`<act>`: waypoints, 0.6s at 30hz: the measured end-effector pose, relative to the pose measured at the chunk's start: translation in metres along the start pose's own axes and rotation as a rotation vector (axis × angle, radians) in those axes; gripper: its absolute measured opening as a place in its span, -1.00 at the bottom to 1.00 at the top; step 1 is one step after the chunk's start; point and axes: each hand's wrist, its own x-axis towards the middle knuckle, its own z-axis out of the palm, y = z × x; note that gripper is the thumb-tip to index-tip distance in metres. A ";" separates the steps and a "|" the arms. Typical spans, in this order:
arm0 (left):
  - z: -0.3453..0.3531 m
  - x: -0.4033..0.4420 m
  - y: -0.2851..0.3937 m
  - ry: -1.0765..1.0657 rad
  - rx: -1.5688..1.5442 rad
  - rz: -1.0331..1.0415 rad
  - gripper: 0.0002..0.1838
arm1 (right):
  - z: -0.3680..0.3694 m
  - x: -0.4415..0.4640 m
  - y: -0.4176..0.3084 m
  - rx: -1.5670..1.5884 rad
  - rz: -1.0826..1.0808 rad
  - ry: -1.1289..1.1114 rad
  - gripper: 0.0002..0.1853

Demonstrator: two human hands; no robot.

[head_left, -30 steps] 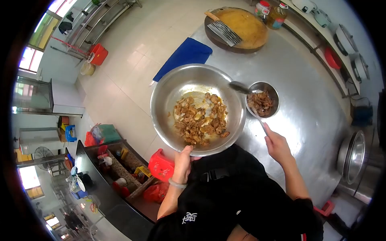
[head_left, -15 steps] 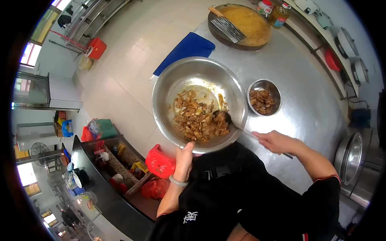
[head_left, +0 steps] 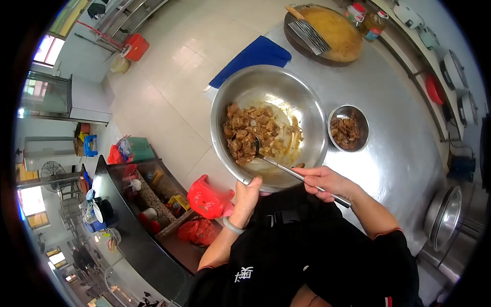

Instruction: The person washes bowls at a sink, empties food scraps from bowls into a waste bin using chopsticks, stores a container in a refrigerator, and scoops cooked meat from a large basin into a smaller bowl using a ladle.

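Observation:
A wide steel bowl (head_left: 307, 102) tilts near my body at the edge of the metal table, with brown, sauced meat pieces (head_left: 255, 123) gathered toward its left side. My left hand (head_left: 247, 194) grips the bowl's near rim, thumb over the edge. In my right hand (head_left: 330, 183) is the metal handle of a ladle (head_left: 281, 166), its dark round head at the left among the meat, partly covered by it. To the right stands a small steel bowl (head_left: 364, 123) that also holds brown meat pieces; neither hand touches it.
On the metal table (head_left: 399, 148), a cleaver (head_left: 312, 38) lies on a round chopping board (head_left: 340, 38) beside an oil bottle (head_left: 373, 25). A blue cloth (head_left: 250, 61) hangs at the table's edge. A red plastic stool (head_left: 207, 197) stands on the floor at left.
My right hand has moved left with the ladle, whose head went from the bowl's right side to its left. The meat has been pushed leftward, baring the bowl's right side.

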 end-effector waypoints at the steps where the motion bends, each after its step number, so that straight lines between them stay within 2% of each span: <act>1: -0.001 0.002 -0.002 0.015 -0.038 0.015 -0.66 | 0.000 -0.001 0.001 -0.003 -0.001 -0.001 -0.46; 2: 0.000 0.000 0.006 0.013 -0.037 0.017 -0.66 | -0.001 -0.004 0.002 0.029 -0.021 0.006 -0.46; 4: 0.003 -0.005 0.027 0.022 -0.214 -0.165 -0.61 | -0.003 -0.011 0.008 0.069 -0.049 0.024 -0.46; 7: 0.000 -0.003 0.025 0.028 -0.215 -0.211 -0.65 | -0.011 -0.032 0.017 0.101 -0.112 0.134 -0.46; 13: -0.001 0.003 0.018 0.037 -0.266 -0.203 -0.60 | -0.019 -0.096 0.042 0.195 -0.223 0.414 -0.47; 15: 0.000 -0.001 0.024 0.068 -0.274 -0.178 -0.59 | -0.016 -0.115 0.053 0.267 -0.265 0.618 -0.48; 17: -0.003 0.001 0.021 0.046 -0.261 -0.162 -0.61 | -0.019 -0.122 0.068 0.256 -0.306 0.692 -0.47; 18: -0.003 0.000 0.022 0.050 -0.253 -0.159 -0.62 | -0.023 -0.120 0.077 0.077 -0.328 0.824 -0.46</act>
